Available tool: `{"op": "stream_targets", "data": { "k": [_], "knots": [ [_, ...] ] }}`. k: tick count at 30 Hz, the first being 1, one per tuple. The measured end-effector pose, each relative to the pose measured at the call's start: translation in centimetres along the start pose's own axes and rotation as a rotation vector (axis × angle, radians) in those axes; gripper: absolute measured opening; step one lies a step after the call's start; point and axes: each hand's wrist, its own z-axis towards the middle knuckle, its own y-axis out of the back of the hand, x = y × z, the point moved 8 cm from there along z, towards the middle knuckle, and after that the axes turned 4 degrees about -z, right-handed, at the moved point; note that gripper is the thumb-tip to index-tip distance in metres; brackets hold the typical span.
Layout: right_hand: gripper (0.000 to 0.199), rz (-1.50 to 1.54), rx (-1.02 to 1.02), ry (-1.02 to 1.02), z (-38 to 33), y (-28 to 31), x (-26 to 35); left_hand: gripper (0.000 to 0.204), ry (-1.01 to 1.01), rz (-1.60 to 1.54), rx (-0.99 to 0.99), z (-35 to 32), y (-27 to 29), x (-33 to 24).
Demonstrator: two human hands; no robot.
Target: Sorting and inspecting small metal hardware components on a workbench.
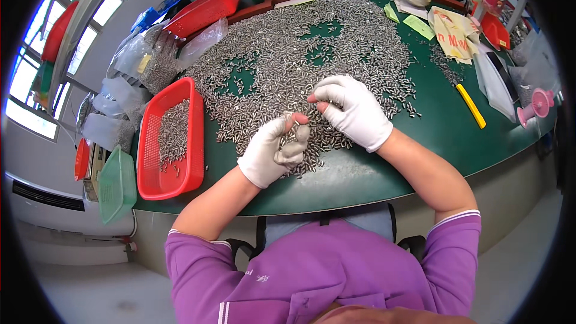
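Small silvery metal cylinders (288, 42) spread across a curved green tabletop (438, 126)

At left, a pale-green mesh plastic basket (117, 186) sits beside a red perforated rectangular plastic basket (195, 144) containing more cylinders. The white-gloved left hand (276, 147), fingertips bare, is half curled above the spread's near edge; the white-gloved right hand (354, 111) bends loosely over the cylinders, thumb near forefinger. Whether either grips any, I cannot tell. Rightward lies a yellow-handled tool (471, 106).

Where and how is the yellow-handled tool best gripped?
Probably around the middle of its yellow handle, from above, with the right hand: it is long, slim and uncovered on the table, while its far end reaches scattered metal pieces.
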Motion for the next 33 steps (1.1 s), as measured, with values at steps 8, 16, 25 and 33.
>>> {"op": "stream_targets", "data": {
  "k": [8, 16, 25, 33],
  "knots": [
    [0.013, 0.026, 0.027, -0.050, -0.1, -0.4, -0.8, 0.024, 0.007, -0.221, 0.014, -0.6, -0.1, 0.1],
    [0.010, 0.047, 0.025, -0.061, -0.4, -0.7, -0.8, 0.032, -0.081, -0.190, -0.054, -2.1, -0.1, -1.2],
    [0.010, 0.050, 0.050, -0.066, -0.3, -1.0, -0.7, 0.030, -0.303, -0.257, 0.038, -6.6, 0.2, -7.3],
    [0.011, 0.060, 0.079, -0.081, -0.3, -1.4, -0.4, 0.063, -0.725, 0.603, -0.522, -16.6, 9.1, -22.2]
  ]
}}
